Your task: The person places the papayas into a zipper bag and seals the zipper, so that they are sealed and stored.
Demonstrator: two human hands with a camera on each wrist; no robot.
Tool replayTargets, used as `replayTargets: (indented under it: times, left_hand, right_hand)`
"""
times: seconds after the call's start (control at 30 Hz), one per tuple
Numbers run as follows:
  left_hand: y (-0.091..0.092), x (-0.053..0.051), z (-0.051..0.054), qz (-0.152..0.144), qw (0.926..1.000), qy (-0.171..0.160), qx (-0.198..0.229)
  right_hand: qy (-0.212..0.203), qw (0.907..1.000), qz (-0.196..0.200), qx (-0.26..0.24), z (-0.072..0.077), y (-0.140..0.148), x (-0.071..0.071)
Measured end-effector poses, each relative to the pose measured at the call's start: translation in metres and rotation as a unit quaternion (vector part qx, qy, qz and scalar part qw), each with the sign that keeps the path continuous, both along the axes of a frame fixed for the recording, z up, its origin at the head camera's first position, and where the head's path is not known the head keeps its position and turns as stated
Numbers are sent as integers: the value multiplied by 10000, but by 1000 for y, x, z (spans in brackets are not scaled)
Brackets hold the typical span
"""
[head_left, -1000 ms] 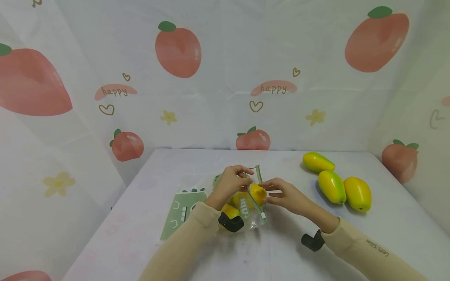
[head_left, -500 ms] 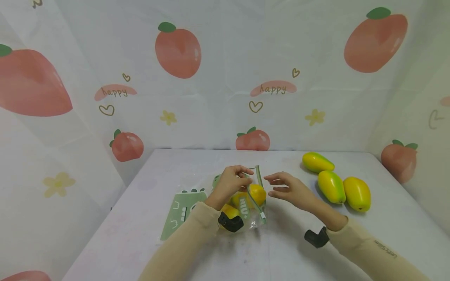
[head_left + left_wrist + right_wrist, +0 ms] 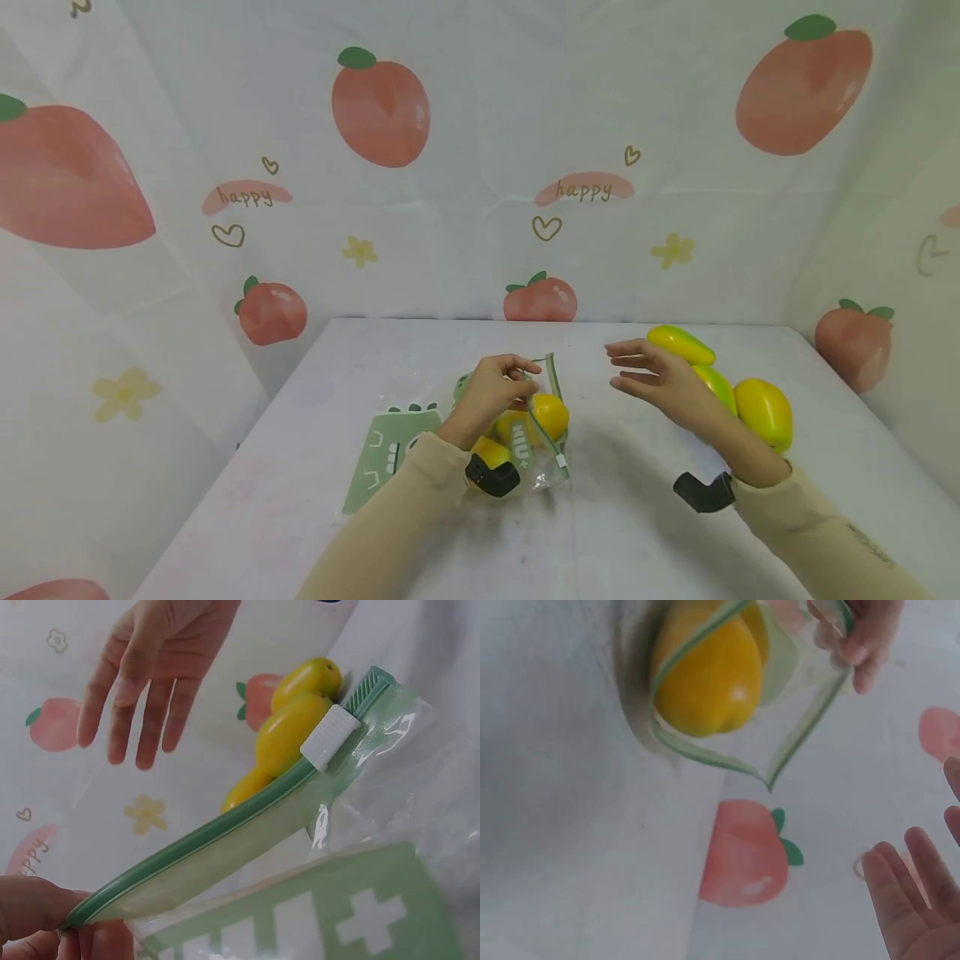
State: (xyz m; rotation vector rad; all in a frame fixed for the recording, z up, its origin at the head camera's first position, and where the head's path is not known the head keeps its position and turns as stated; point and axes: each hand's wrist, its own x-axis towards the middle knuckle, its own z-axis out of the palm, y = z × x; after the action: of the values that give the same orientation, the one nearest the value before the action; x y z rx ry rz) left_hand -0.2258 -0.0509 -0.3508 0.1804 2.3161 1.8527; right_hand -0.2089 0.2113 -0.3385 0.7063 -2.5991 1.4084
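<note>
My left hand [image 3: 491,396] pinches the green rim of a clear zip bag [image 3: 521,454] and holds its mouth apart. Inside the bag lie yellow fruits, one [image 3: 551,415] of them right at the mouth, also plain in the right wrist view [image 3: 709,675]. A white slider [image 3: 330,737] sits near one end of the green zip strip [image 3: 195,840]. My right hand [image 3: 660,383] is in the air right of the bag, fingers extended and apart, holding nothing; in the head view it partly covers a yellow-green fruit [image 3: 716,385].
Two more yellow-green fruits, one at the back [image 3: 681,344] and one at the right [image 3: 763,412], lie on the white table [image 3: 517,550]. A flat green-printed bag [image 3: 390,454] lies left of the filled one. A fruit-patterned cloth [image 3: 465,108] hangs behind.
My right hand has moved away from the fruit at the bag's mouth, to the right and upward, until it overlaps the loose fruits in view. My left hand and the bag have stayed put.
</note>
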Motion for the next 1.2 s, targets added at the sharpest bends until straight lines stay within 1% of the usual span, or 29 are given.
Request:
replayTargets:
  times: [0.13,0.23,0.27,0.37,0.47,0.57,0.77,0.93,1.07,1.2]
  left_hand:
    - [0,0,0,-14,10000,-2,-5]
    - [0,1,1,-2,10000,-29,-18]
    - [0,1,1,3,10000,-31,-22]
    - [0,1,1,27,10000,-49,-47]
    - [0,1,1,29,9999,-43,-89]
    - [0,2,2,16,9999,-31,-113]
    - [0,3,1,-37,10000,15,-80]
    - [0,1,0,-36,9999,48,-86]
    - [1,1,0,-26,9999,30,-103]
    - [1,2,0,-49,10000,34,-50]
  right_hand:
    - [312,9990,-277,-161,2,13,0]
    - [592,9967,-530,-187,3,22,2]
    - [651,9957,-654,-125,4,25,3]
    - [655,9928,-1004,2,6,34,6]
    - [745,9890,-1280,-1,3,45,6]
    - [842,9845,-1533,124,-1,56,6]
    - [595,9796,-1887,358,-12,75,5]
    - [284,9795,-1963,361,-21,83,2]
    - [-10,9805,-1933,352,-30,89,-4]
    - [-257,9802,-1909,462,-38,95,-10]
